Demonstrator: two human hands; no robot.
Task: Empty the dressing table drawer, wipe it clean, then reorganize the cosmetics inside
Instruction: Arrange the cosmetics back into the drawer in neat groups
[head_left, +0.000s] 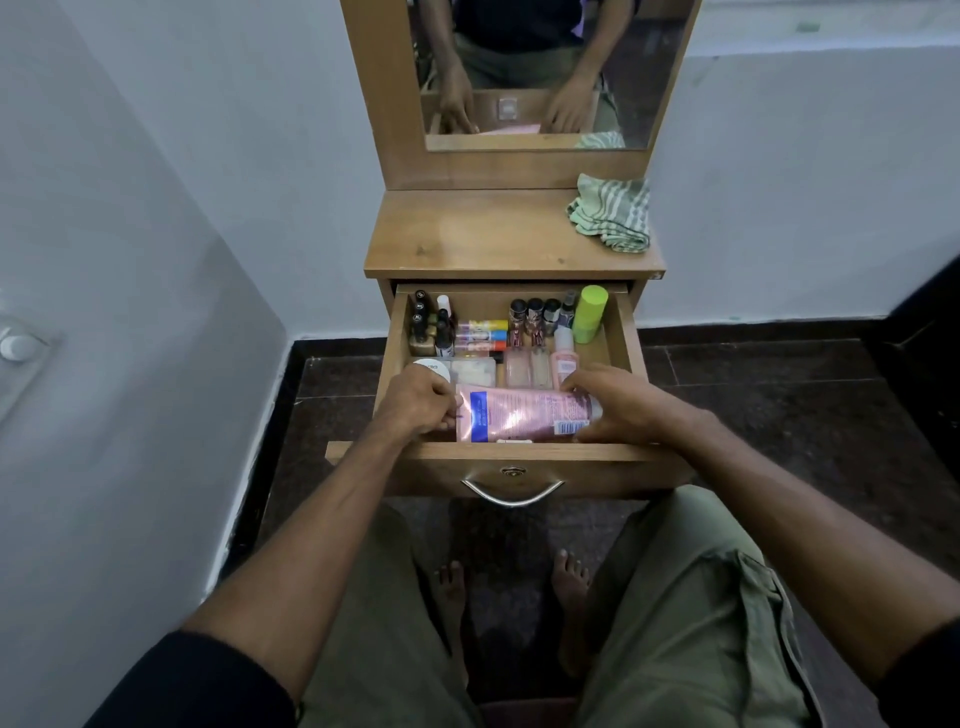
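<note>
The wooden drawer (626, 332) of the dressing table stands pulled out, filled with cosmetics. A large pink tube (524, 415) lies sideways along the drawer's front. My left hand (415, 402) pinches its flat left end, and my right hand (621, 402) curls round its cap end on the right. Behind the tube sit a white jar (430, 370), clear cases (527, 370), a small pink bottle (563, 358), coloured lip balm sticks (480, 332), dark nail polish bottles (431, 325), several small bottles (535, 314) and a lime green can (591, 312).
A green striped cloth (613, 213) lies bunched at the back right of the wooden tabletop (478, 234). A mirror (535, 73) rises behind it. White walls close in on both sides. My knees and bare feet are below the drawer's metal handle (511, 493), over a dark floor.
</note>
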